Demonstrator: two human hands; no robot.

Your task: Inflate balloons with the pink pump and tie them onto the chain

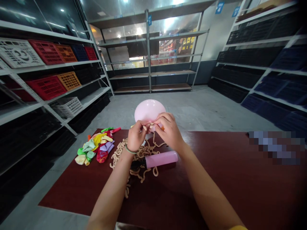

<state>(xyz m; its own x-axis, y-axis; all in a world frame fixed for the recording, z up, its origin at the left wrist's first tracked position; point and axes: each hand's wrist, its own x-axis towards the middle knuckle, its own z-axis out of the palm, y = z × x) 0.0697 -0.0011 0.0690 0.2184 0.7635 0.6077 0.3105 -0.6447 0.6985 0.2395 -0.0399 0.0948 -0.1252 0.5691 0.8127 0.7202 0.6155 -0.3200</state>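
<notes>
An inflated pale pink balloon point(149, 109) sits beyond my hands, its neck end toward me. Fingers of my left hand point(137, 136) are pinched on a beige cord at the balloon's neck, and a short cord end sticks out between them. My right hand point(169, 131) pinches the same cord from the other side; its fingertips partly hide the neck. Below my hands lies a tangled heap of beige cord point(118, 153). A pink hand pump point(161, 159) with a black end rests on the heap, under my wrists.
Several uninflated balloons point(92, 147) in mixed colours lie at the left of the dark red table point(216, 179). A blurred patch point(275, 147) covers something at the far right. Shelves with crates point(48, 86) stand left and right, and a metal rack point(148, 64) stands behind.
</notes>
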